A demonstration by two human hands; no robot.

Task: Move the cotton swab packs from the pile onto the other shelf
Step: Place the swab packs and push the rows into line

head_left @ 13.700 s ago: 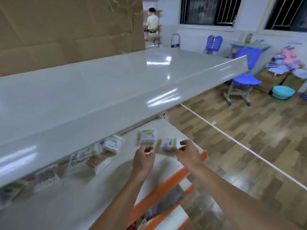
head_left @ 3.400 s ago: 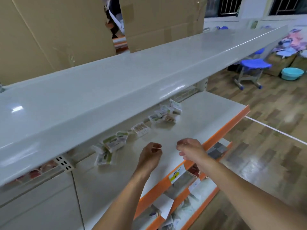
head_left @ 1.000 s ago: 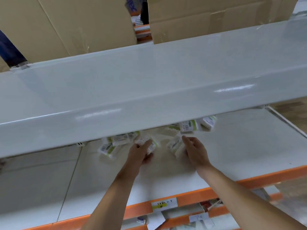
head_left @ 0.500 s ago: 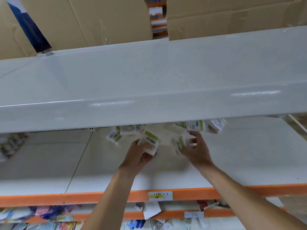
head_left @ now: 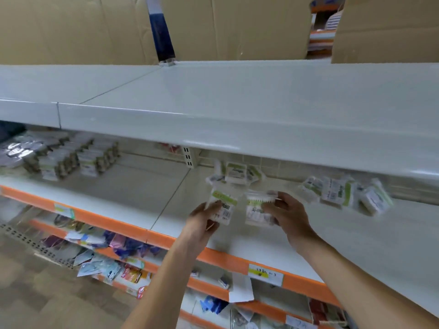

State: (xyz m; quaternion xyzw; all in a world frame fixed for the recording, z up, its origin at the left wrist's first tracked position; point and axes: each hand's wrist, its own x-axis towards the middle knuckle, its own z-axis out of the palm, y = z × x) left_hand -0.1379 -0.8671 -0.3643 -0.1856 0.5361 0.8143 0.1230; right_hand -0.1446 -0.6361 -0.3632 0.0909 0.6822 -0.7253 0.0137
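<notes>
Left hand (head_left: pixel 204 218) gripping one swab pack (head_left: pixel 222 206), right hand (head_left: pixel 288 213) gripping a second pack (head_left: pixel 256 208), both lifted above the shelf (head_left: pixel 356 238). Loose pile (head_left: pixel 342 192) lying just right of the hands, a few packs (head_left: pixel 236 173) behind them. Neat rows (head_left: pixel 78 157) standing far left on the same level.

shelf-edge tag (head_left: pixel 265 274) – handwriting blurred, nothing legible
</notes>
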